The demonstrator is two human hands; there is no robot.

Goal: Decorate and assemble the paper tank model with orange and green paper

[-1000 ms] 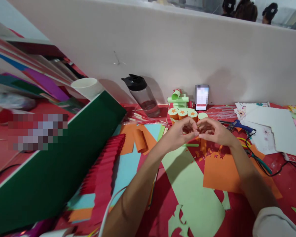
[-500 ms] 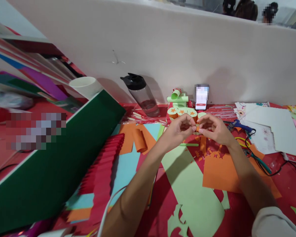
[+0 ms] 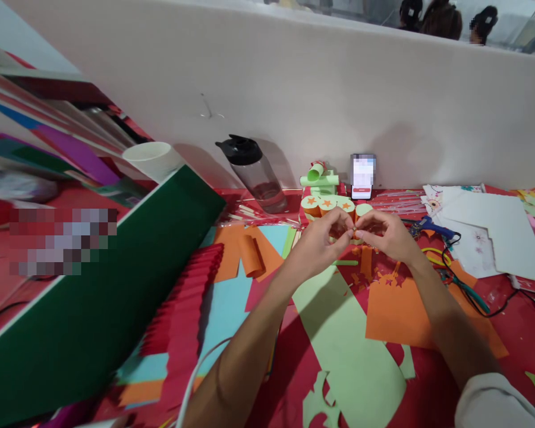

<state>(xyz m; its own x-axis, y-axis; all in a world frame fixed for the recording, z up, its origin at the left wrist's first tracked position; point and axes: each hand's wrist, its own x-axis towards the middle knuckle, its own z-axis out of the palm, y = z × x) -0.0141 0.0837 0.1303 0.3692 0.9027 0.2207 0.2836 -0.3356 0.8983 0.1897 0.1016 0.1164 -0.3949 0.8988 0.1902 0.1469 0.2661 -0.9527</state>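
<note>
My left hand and my right hand meet at the fingertips, both pinching a small orange paper piece mostly hidden by the fingers. Just behind them stand pale-green-topped paper rolls with orange sides, several bearing orange stars. Beneath the hands lies a long light green sheet. Below my right hand are orange paper scraps and an orange sheet with star shapes cut along its upper edge.
A dark green board slants across the left side, beside pleated red paper. Against the wall stand a water bottle and a phone. On the right are a blue glue gun, teal-handled pliers and white sheets.
My fingertips have drawn closer together around the orange piece, covering more of it. The view has shifted slightly; the things on the table stay in place.
</note>
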